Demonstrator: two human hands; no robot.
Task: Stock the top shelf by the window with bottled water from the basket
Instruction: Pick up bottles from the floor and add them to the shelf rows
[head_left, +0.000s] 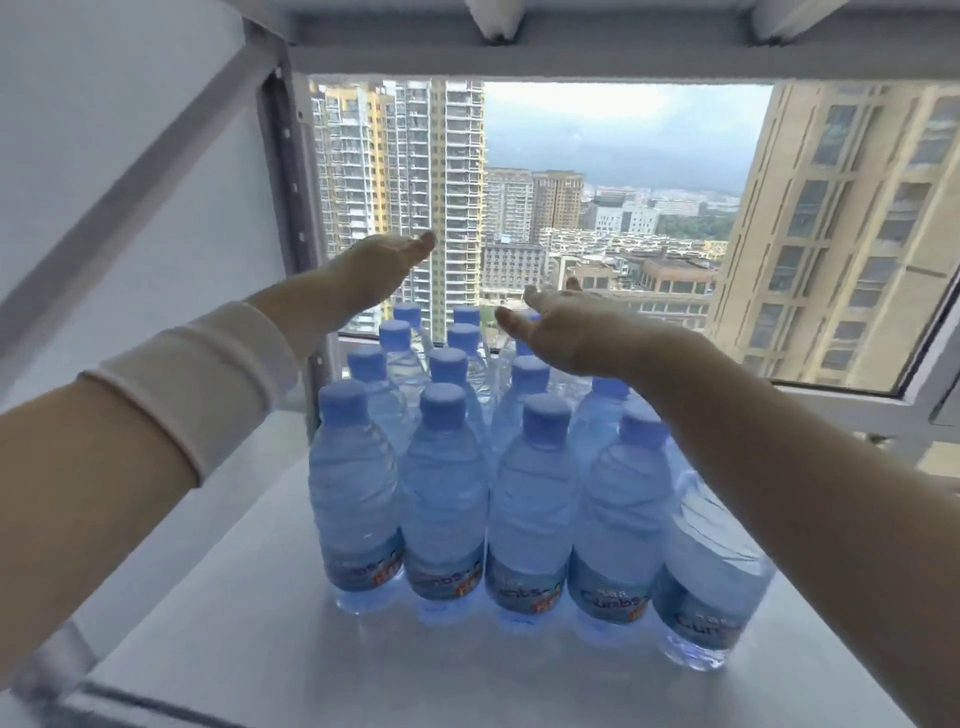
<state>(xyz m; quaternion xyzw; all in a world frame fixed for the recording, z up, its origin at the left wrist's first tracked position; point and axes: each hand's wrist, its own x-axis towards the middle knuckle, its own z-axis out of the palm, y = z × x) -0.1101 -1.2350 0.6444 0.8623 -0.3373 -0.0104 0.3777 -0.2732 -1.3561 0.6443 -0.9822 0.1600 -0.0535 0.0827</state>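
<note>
Several clear water bottles (444, 499) with blue caps stand in rows on the white shelf (249, 639) in front of the window. One bottle (711, 582) at the front right stands partly behind my right forearm. My left hand (387, 262) reaches over the back rows at the left, fingers straight, holding nothing. My right hand (563, 325) hovers above the back bottles at the right, palm turned up and fingers spread, also holding nothing. The basket is out of view.
A grey metal upright (291, 218) of the rack stands at the back left, and a shelf board (519, 47) closes the space overhead. The window (597, 197) with its frame lies right behind the bottles. Bare shelf surface lies in front of the bottles.
</note>
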